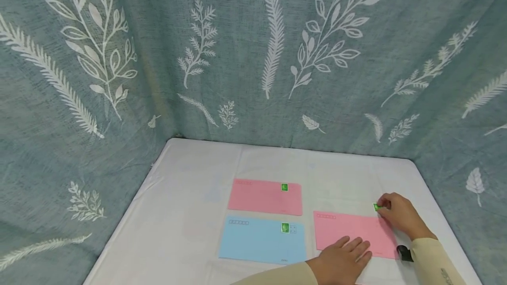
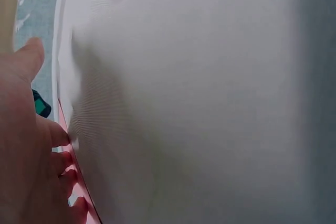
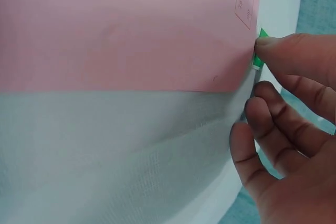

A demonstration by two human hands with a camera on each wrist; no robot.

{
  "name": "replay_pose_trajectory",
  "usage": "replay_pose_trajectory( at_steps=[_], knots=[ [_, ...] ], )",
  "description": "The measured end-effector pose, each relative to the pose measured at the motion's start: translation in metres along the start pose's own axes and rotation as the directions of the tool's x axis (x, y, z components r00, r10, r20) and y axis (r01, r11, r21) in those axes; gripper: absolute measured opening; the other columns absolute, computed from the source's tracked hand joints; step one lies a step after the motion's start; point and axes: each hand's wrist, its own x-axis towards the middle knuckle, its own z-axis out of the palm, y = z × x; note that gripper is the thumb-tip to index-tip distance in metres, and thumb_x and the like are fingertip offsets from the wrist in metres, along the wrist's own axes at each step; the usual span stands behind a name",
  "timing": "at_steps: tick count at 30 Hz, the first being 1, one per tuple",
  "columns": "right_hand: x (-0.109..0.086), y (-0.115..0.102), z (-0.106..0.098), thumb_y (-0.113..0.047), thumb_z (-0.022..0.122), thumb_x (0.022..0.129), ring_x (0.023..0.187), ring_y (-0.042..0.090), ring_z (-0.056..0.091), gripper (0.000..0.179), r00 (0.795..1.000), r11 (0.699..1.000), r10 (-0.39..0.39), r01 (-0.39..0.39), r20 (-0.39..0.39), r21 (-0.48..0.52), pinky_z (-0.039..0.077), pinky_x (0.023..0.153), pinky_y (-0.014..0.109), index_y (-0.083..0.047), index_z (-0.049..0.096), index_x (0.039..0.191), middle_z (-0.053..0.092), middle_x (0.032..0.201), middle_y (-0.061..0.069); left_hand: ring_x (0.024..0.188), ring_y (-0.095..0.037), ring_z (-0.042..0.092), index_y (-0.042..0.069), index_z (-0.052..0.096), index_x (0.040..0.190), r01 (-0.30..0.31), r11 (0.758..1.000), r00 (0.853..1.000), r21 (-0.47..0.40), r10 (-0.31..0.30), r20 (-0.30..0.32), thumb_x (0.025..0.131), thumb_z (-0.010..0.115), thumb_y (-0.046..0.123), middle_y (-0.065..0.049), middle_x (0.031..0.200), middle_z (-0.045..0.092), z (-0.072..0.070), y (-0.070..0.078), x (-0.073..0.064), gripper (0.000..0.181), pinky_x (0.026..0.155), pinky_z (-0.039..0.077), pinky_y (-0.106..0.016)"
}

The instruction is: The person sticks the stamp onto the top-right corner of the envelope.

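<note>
My right hand (image 1: 402,215) pinches a small green postage stamp (image 1: 376,207) between thumb and finger, right by the upper right edge of a pink envelope (image 1: 344,230). In the right wrist view the stamp (image 3: 261,56) stands at the envelope's edge, partly covered by the thumb, while the other fingers curl loosely below. My left hand (image 1: 341,261) rests with fingers spread and straight on the lower edge of that same envelope. Small printed boxes line its upper left corner.
To the left lie a second pink envelope (image 1: 261,198) and, nearer me, a blue envelope (image 1: 257,241), each with a green stamp at its upper right. All lie on a white-covered table (image 1: 190,188). A teal leaf-patterned curtain (image 1: 237,56) hangs behind and at both sides.
</note>
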Motion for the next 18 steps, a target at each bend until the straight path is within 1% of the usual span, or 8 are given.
replay_pose_trajectory(
  at_steps=[3, 8, 12, 18],
  knots=[
    [0.000, 0.000, -0.001, -0.004, 0.077, 0.094, 0.091, 0.032, 0.059, 0.017, 1.000, 1.000, 0.005, -0.005, 0.001, 0.013, 0.053, 0.080, 0.053, 0.005, 0.069, 0.107, 0.064, 0.098, 0.015, 0.163, -0.006, -0.004, 0.032, 0.004, 0.175, -0.012, 1.000, 1.000, 0.016, 0.012, -0.015, 0.100, 0.016, 0.086, 0.012, 0.179, -0.006, 0.000, 0.000, 0.000, 0.093, 0.128, 0.003, -0.027],
    [-0.001, 0.000, 0.001, -0.003, 0.078, 0.093, 0.093, 0.032, 0.062, 0.026, 0.999, 0.999, -0.031, 0.032, -0.037, 0.016, 0.054, 0.083, 0.055, 0.009, 0.070, 0.114, 0.068, 0.101, 0.015, 0.163, -0.006, -0.001, 0.031, 0.009, 0.176, -0.023, 1.000, 0.999, 0.020, 0.023, -0.028, 0.102, 0.018, 0.084, 0.011, 0.180, -0.001, -0.001, -0.001, -0.003, 0.091, 0.128, 0.006, -0.027],
    [-0.001, 0.001, 0.001, -0.005, 0.079, 0.093, 0.091, 0.031, 0.062, 0.022, 0.999, 0.999, -0.035, 0.036, -0.033, 0.009, 0.054, 0.081, 0.053, 0.007, 0.071, 0.110, 0.067, 0.098, 0.013, 0.163, -0.006, -0.001, 0.031, 0.008, 0.176, -0.026, 0.999, 0.999, 0.030, 0.027, -0.040, 0.103, 0.016, 0.083, 0.011, 0.180, -0.001, 0.001, -0.002, -0.004, 0.090, 0.128, 0.006, -0.026],
    [-0.001, 0.002, 0.001, -0.006, 0.079, 0.093, 0.086, 0.026, 0.057, 0.015, 1.000, 1.000, -0.026, 0.025, -0.011, -0.014, 0.051, 0.075, 0.048, 0.002, 0.071, 0.103, 0.063, 0.093, 0.010, 0.164, -0.009, -0.002, 0.029, 0.003, 0.176, -0.033, 0.993, 0.994, 0.111, 0.044, -0.097, 0.104, 0.011, 0.081, 0.007, 0.181, -0.004, 0.011, -0.002, -0.008, 0.089, 0.129, 0.003, -0.027]
  ],
)
